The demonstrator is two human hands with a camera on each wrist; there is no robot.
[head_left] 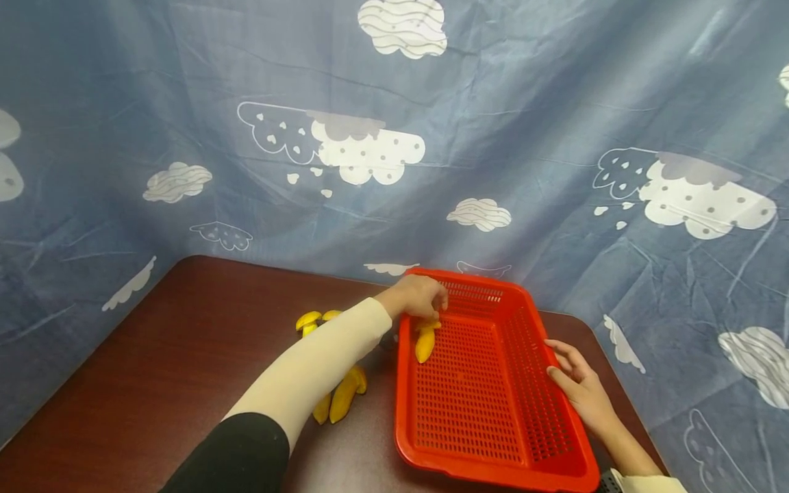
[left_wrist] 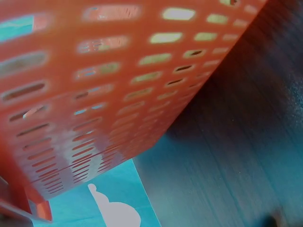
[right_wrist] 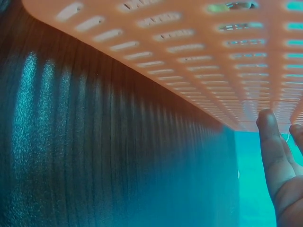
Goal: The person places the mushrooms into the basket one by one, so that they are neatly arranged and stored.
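A red plastic basket (head_left: 468, 390) with slotted walls stands on the table. My left hand (head_left: 418, 298) reaches over its left rim, fingers bent downward inside. Right under those fingers is a yellow mushroom (head_left: 425, 344), its stem pointing toward me; I cannot tell whether the fingers still hold it. At the right rim, my right hand (head_left: 582, 390) holds the basket, thumb at the rim and fingers along the outside. The right wrist view shows fingers (right_wrist: 272, 146) close against the slotted outer wall. More yellow mushrooms (head_left: 345, 394) lie left of the basket, partly hidden by my left arm.
The dark red-brown table (head_left: 185, 356) extends to the left, with rounded back corners. Behind and beside it hangs a blue curtain (head_left: 524, 137) printed with clouds. The basket's far end stands close to the curtain.
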